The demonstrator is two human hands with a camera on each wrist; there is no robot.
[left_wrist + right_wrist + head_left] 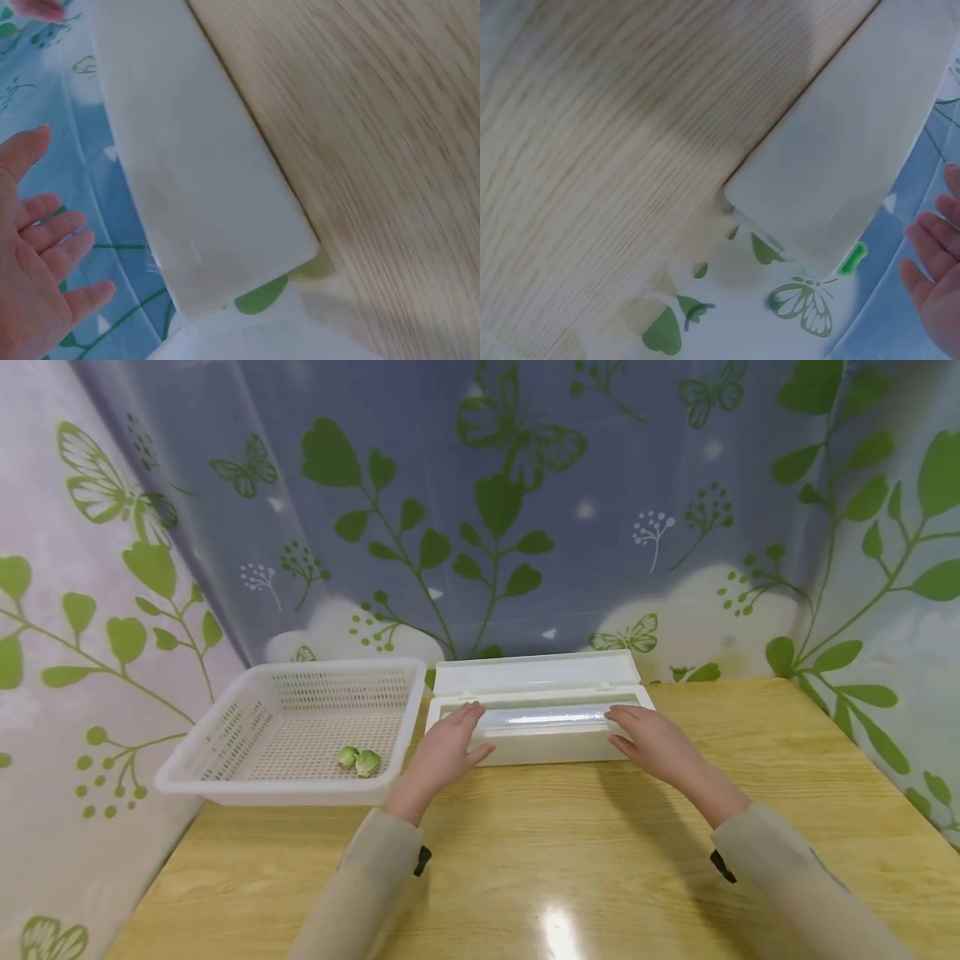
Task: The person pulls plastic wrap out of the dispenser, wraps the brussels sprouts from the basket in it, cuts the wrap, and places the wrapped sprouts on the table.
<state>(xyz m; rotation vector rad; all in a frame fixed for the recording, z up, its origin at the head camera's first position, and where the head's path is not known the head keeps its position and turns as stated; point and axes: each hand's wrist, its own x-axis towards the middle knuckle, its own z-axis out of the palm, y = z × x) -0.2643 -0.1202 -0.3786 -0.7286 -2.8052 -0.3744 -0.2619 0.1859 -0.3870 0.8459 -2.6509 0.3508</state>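
Note:
A long white cling film box (551,749) lies on the table with its lid (536,675) flipped back. Inside it is a shiny roll of clear film (543,717). My left hand (444,750) hovers over the left end of the box, its fingers extended and thumb apart. Over the opposite end, my right hand (660,745) is held the same way, fingers pointing inward. Both wrist views show the palms with nothing in them, beside the box's plain front wall (195,165). A small green piece (853,259) sticks out at the box's right end in the right wrist view.
To the left stands a white plastic basket (300,789) with perforated walls. Two small Brussels sprouts (367,763) sit in its near right corner. A patterned curtain (420,510) hangs behind the wooden table (600,860).

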